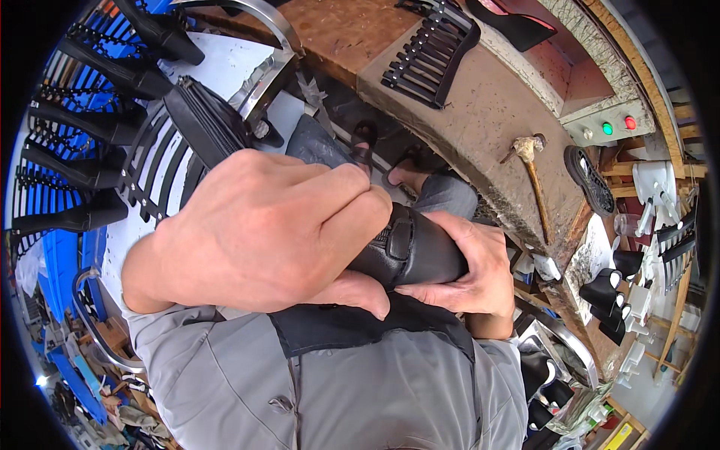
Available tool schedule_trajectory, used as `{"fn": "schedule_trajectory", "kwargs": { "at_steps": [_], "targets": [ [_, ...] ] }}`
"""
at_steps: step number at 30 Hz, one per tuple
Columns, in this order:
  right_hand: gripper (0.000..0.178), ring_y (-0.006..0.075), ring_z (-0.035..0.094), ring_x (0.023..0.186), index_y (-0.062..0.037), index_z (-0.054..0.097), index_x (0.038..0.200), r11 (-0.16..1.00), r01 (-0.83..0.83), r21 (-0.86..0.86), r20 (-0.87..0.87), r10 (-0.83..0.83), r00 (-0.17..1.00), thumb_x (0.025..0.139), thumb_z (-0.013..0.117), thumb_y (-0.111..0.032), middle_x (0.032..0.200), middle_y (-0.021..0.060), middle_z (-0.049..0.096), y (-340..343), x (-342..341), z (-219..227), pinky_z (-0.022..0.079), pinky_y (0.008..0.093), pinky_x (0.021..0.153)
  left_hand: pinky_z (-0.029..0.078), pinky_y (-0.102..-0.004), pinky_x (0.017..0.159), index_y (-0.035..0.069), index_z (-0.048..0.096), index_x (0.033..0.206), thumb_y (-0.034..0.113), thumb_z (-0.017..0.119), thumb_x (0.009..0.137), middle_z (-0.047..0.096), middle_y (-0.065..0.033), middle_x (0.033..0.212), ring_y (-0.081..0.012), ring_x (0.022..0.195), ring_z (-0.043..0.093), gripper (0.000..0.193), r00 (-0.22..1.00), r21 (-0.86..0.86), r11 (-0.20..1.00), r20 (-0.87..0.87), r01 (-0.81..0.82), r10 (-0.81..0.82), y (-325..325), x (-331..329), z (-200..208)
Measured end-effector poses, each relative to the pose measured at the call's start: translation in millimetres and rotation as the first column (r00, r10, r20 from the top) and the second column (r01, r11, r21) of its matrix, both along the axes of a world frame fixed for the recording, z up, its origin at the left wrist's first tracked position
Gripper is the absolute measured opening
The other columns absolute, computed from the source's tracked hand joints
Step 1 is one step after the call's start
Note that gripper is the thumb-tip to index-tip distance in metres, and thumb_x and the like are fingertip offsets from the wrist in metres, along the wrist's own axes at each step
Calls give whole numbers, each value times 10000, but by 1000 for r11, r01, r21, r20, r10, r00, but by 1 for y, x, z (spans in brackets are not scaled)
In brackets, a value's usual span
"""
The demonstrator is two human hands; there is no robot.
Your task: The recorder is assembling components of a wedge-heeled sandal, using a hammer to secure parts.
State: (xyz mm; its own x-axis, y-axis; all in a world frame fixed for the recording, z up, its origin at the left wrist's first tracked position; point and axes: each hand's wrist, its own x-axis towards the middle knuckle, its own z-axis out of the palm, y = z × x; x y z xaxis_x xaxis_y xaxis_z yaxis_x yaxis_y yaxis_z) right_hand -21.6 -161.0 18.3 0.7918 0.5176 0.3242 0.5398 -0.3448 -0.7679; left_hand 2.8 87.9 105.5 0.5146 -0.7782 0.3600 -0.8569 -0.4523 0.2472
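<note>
In front of my chest a black leather shoe [431, 251] is held sideways between both hands, with a band across its rounded body. My left hand [277, 225] is closed with its fingers curled over the shoe's left part, covering much of it. Around the right end, my right hand [484, 262] wraps with the thumb below and the fingers above. Beyond my left knuckles rises a black strappy upper [202, 120] with thin parallel straps hanging to its left. My left hand hides whether it joins the shoe.
Several black shoes [94, 214] with strappy uppers hang over blue trays at left. On the worn bench [495, 120] lie a hammer [534, 184], a black sole [589, 180] and a strappy upper [431, 56]. A machine with green and red buttons [619, 127] stands far right.
</note>
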Motion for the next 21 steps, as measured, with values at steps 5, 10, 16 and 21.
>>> {"fn": "schedule_trajectory", "kwargs": {
  "at_steps": [5,10,16,21],
  "targets": [
    [621,265,689,791,-27,629,1092,999,-39,14,-14,39,999,573,870,-270,908,103,681,-2,1,-3,540,334,726,375,-278,387,-80,598,865,517,761,601,389,-24,582,-165,425,437,672,994,12,997,81,77,-78,3,1,1],
    [644,265,689,795,-37,622,1109,999,-45,2,39,45,998,573,873,-291,918,104,681,-1,0,-6,542,342,725,378,-274,383,-88,598,858,507,769,609,399,-25,573,-167,422,447,666,993,-22,996,91,82,-79,6,-1,-1],
    [659,272,689,798,-32,614,1123,998,-50,-29,46,51,998,575,872,-291,937,112,682,-2,-1,-6,547,343,740,381,-276,385,-83,598,850,512,781,600,424,-27,573,-167,421,452,670,993,-42,995,90,86,-82,7,-1,-4],
    [664,283,688,809,-2,603,1121,999,-31,-25,85,33,996,586,868,-292,951,130,679,-1,-4,0,550,350,744,373,-274,383,-77,603,847,518,784,591,444,-26,576,-165,418,446,673,994,-74,994,75,79,-74,7,-1,-3]
  ]
}}
